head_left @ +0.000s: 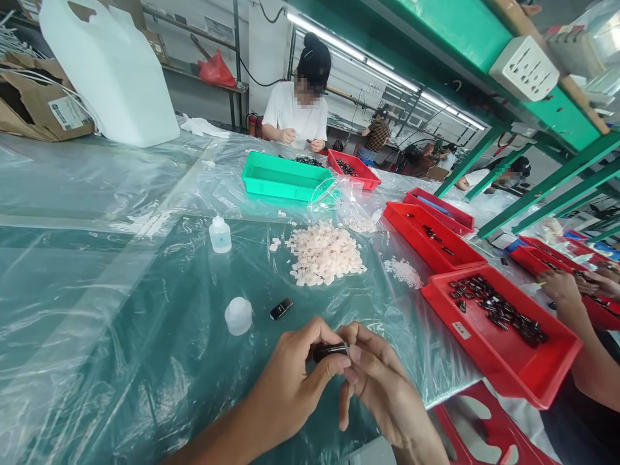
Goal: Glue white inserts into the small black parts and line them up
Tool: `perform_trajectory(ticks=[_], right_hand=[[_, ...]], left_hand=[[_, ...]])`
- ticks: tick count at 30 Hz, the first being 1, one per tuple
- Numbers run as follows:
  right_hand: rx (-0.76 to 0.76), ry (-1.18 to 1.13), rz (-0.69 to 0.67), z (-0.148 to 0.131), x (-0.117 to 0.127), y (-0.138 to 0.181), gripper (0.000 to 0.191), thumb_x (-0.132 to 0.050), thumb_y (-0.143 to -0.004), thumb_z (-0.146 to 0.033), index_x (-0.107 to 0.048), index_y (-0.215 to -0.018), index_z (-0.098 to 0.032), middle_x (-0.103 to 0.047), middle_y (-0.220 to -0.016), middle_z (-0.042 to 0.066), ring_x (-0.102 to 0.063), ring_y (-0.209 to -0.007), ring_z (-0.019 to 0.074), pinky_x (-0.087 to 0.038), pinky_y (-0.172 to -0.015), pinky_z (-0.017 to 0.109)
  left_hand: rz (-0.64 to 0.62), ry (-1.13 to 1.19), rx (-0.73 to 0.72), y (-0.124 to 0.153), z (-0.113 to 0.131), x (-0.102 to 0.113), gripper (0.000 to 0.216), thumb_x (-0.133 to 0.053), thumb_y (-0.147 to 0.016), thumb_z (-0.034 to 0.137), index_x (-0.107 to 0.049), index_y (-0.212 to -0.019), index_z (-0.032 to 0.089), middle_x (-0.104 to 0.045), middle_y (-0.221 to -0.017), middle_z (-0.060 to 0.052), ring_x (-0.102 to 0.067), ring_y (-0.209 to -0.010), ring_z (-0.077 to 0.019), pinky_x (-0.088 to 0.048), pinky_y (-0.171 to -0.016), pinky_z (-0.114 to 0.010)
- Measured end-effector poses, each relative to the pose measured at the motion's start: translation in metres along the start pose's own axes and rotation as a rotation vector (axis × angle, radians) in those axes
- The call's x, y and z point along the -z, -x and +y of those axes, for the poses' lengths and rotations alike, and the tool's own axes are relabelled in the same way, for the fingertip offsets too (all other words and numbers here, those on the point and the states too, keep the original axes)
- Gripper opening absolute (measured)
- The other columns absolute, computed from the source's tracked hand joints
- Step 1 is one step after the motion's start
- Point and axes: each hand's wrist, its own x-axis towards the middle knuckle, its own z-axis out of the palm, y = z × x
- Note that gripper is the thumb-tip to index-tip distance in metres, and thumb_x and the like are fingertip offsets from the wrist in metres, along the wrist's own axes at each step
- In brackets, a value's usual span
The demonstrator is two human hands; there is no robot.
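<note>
My left hand is closed around a small glossy black piece, thumb below and index finger above. My right hand pinches at that piece's right end with thumb and forefinger. Whatever lies between those fingertips is too small and covered to name. A similar black piece with a silvery end lies on the plastic-covered table, just beyond my left hand. Near it stand a round translucent white container and a small white squeeze bottle. Farther out spreads a heap of small whitish pieces.
Small clear bits lie beside a red tray of black pieces. Another red tray and a green tray stand beyond. A large white jug is at back left. Co-workers sit across and at right.
</note>
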Motion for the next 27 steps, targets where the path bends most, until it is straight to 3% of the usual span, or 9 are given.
perform_trajectory(ticks=[5,11,18,27], right_hand=[[0.044,0.000,0.003,0.000,-0.005,0.002,0.002,-0.062,-0.102,-0.023,-0.061,-0.100,-0.022,-0.055,-0.089,-0.002,-0.046,-0.062,0.0067,-0.062,-0.044,0.021],[0.063,0.055,0.012,0.004,-0.003,0.001,0.012,-0.059,-0.104,-0.027,-0.066,-0.100,-0.018,-0.048,-0.072,-0.004,-0.039,-0.055,0.0060,-0.064,-0.048,0.024],[0.100,0.146,0.095,0.009,-0.001,0.001,0.013,-0.064,-0.102,-0.032,-0.069,-0.105,-0.020,-0.050,-0.073,-0.003,-0.038,-0.057,0.0061,-0.062,-0.049,0.020],[0.184,0.369,0.221,0.005,-0.005,0.008,0.014,-0.069,-0.100,-0.033,-0.070,-0.097,-0.019,-0.061,-0.084,0.000,-0.059,-0.060,0.0077,-0.062,-0.059,0.022]], left_hand=[[-0.033,0.036,0.007,0.004,0.005,0.001,0.017,-0.058,-0.098,0.030,-0.057,-0.082,0.023,-0.056,-0.068,0.005,-0.053,-0.057,-0.0133,-0.039,-0.056,-0.027],[-0.026,0.065,0.050,0.003,0.007,0.003,0.017,-0.058,-0.097,0.032,-0.057,-0.083,0.023,-0.060,-0.068,0.004,-0.055,-0.058,-0.0145,-0.040,-0.057,-0.028],[-0.027,0.109,0.072,0.001,0.010,0.002,0.017,-0.057,-0.096,0.032,-0.055,-0.083,0.022,-0.072,-0.071,-0.001,-0.058,-0.058,-0.0154,-0.044,-0.057,-0.028],[0.005,0.078,0.043,0.001,0.000,0.001,0.017,-0.056,-0.099,0.031,-0.057,-0.085,0.023,-0.063,-0.069,0.003,-0.058,-0.062,-0.0159,-0.041,-0.059,-0.029]])
